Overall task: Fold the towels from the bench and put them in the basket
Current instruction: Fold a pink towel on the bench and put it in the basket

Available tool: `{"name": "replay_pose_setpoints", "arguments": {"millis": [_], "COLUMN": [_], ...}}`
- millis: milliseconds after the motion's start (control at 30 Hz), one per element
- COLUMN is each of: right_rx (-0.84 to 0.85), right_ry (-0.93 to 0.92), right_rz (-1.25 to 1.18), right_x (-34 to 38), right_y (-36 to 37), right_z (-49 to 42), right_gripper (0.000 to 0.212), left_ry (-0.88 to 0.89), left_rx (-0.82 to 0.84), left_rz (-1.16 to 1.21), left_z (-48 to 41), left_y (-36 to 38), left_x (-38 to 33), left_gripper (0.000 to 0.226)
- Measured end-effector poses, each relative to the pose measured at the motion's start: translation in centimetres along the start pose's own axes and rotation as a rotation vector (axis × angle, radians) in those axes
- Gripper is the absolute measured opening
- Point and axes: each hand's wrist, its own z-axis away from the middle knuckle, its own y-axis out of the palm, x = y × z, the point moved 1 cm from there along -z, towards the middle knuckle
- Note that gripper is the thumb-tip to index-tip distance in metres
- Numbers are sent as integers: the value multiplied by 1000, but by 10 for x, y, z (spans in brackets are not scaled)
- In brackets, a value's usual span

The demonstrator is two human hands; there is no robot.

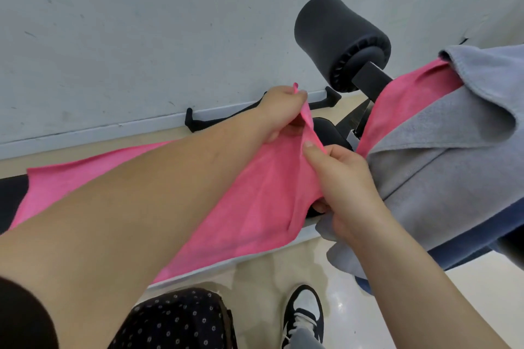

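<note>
A pink towel [255,195] lies spread across the black bench [11,201], running from the left edge to the middle. My left hand [280,113] pinches its far corner and lifts it. My right hand [346,187] grips the same edge a little nearer to me, thumb on top. To the right, a grey towel [442,161] lies in loose folds over a second pink towel [402,99] and a dark blue one [465,244]. No basket is in view.
The bench's black foam roller [340,39] juts up at the back right, close to the grey wall [141,37]. A black floor bar [226,119] runs along the skirting. My patterned trouser knee [181,320] and black-and-white shoe [303,314] are on the pale floor below.
</note>
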Motion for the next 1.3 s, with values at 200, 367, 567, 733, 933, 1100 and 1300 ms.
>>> {"name": "replay_pose_setpoints", "arguments": {"millis": [200, 367, 567, 733, 933, 1100, 1300], "right_rx": [157, 378, 565, 664, 816, 694, 273], "right_ry": [-211, -317, -308, -315, -193, -225, -466], "right_rz": [213, 415, 332, 319, 275, 494, 1229], "right_x": [1, 4, 1, -17, -32, -34, -32], "right_y": [27, 88, 172, 239, 282, 280, 222], "right_z": [20, 50, 89, 112, 122, 99, 47], "right_gripper": [50, 38, 31, 39, 22, 17, 30], "left_ry": [-73, -129, -208, -239, -222, -312, -238], "left_rx": [-142, -238, -406, -509, -547, -564, -520], "left_rz": [18, 111, 164, 215, 130, -119, -539], "left_z": [33, 93, 157, 191, 205, 223, 251], "left_y": [-66, -151, -242, -304, -354, -366, -346], "left_x": [12, 23, 56, 99, 121, 140, 141], "left_gripper": [30, 24, 23, 23, 21, 13, 25]}}
